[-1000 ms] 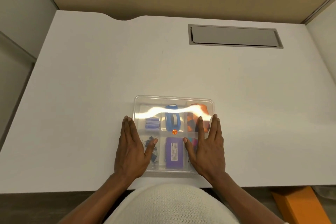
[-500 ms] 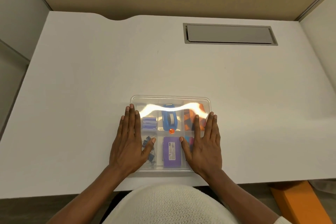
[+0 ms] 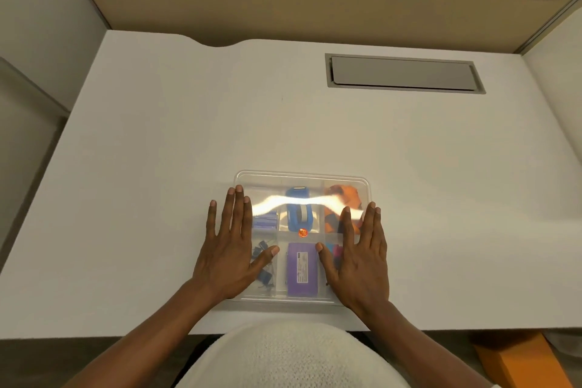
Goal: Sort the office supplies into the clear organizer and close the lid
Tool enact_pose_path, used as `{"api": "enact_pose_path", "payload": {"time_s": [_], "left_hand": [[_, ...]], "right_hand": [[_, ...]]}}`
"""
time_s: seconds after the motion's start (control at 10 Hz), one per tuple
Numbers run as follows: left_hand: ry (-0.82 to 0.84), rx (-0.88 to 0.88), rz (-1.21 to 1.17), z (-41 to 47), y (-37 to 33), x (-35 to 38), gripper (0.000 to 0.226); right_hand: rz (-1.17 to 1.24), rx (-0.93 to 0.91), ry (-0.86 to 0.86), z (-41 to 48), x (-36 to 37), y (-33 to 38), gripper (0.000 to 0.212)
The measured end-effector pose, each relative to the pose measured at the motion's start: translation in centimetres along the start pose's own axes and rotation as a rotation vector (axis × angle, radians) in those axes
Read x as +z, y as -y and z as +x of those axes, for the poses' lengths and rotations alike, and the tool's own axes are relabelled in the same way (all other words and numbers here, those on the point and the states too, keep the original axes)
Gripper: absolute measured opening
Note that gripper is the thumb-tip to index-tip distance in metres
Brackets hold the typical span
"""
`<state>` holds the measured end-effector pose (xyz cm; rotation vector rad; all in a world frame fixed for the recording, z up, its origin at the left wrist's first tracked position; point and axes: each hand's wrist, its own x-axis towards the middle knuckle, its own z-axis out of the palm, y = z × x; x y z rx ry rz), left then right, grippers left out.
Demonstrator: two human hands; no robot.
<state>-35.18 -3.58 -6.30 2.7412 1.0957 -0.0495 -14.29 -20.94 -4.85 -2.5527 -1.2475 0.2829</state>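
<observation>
Both hands are lying flat — left hand (image 3: pixel 231 249), right hand (image 3: pixel 362 257) — fingers spread, gripping nothing. They are pressing on the clear organizer (image 3: pixel 302 178); its lid is lying shut beneath them.

I'm seeing the clear organizer (image 3: pixel 302 238) lying flat near the desk's (image 3: pixel 157 135) front edge, its lid (image 3: pixel 283 181) resting closed on top. Inside it, a blue tape dispenser (image 3: pixel 298 214) is sitting in the far middle compartment, a purple box (image 3: pixel 301 269) just nearer, orange pieces (image 3: pixel 341 197) far right.
</observation>
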Motion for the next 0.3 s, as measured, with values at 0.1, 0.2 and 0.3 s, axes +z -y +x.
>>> {"api": "enact_pose_path", "payload": {"time_s": [0.1,0.2,0.3], "left_hand": [[-0.023,-0.016,0.057,-0.4,-0.5,-0.5,0.108],[-0.115,-0.008,0.075,-0.5,-0.7,-1.3,0.11],[-0.146,0.005,0.068,-0.2,-0.9,-2.2,0.109]], "right_hand": [[-0.007,-0.015,0.038,0.3,-0.5,-0.1,0.093],[0.032,-0.012,0.046,0.9,-1.8,-0.1,0.094],[0.056,0.003,0.007,1.5,-3.1,0.2,0.088]]}}
